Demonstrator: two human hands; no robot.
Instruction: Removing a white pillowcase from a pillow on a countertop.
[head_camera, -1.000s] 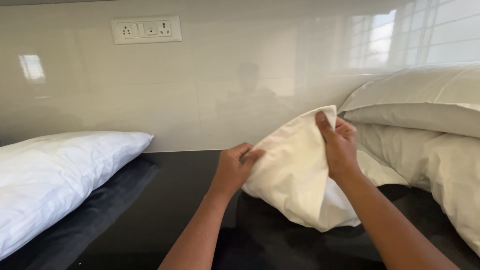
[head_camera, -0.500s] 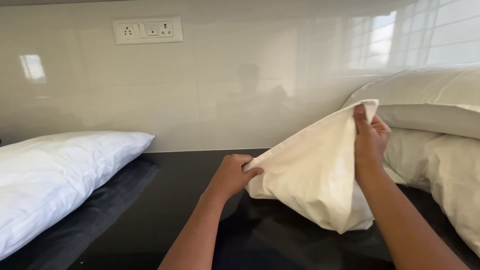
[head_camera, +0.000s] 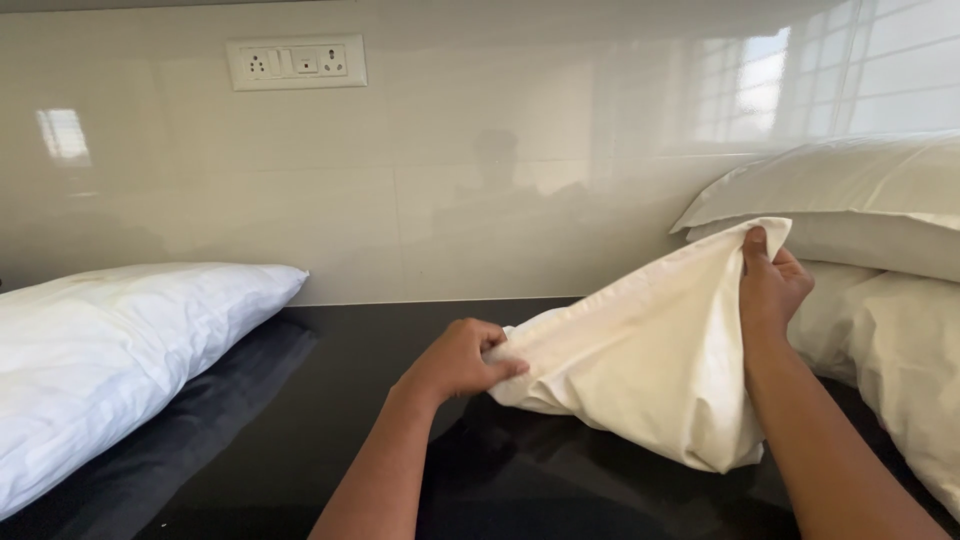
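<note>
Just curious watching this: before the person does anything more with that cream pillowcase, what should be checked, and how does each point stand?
1. Left hand has a grip on the cream pillowcase, at its lower corner: ok.
2. Right hand pinches the raised upper corner: ok.
3. Cloth spread between the hands: ok, though it sags.
4. Opening found: cannot tell.
5. Dark surface bare below the cloth: ok.
6. Stacked pillows crowd the right side: not ok.
</note>
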